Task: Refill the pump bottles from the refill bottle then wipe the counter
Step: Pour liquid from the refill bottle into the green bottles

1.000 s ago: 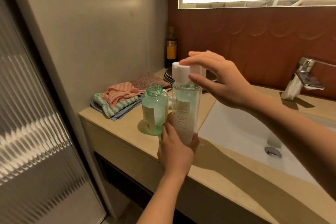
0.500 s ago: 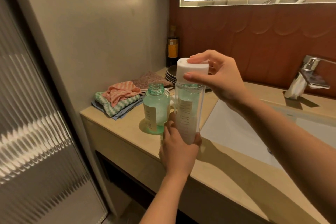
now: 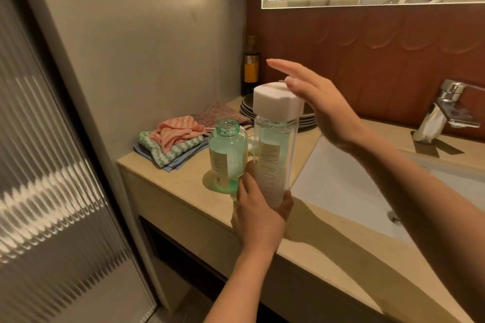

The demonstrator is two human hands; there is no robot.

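My left hand grips the lower part of a tall clear refill bottle, held upright above the beige counter. A white square cap sits on the bottle's top. My right hand hovers beside and just behind the cap with fingers spread straight; the thumb is close to the cap's top edge. To the left stands a small green bottle with its neck uncovered and pale green liquid inside. No pump head is visible.
Folded cloths in pink, green and blue lie at the counter's left end, a brown cloth behind them. Dark plates and a dark bottle stand by the wall. White sink and chrome tap lie right.
My right hand was pinching the white cap and has let go, its fingers now spread straight beside it. The left hand still holds the bottle upright.
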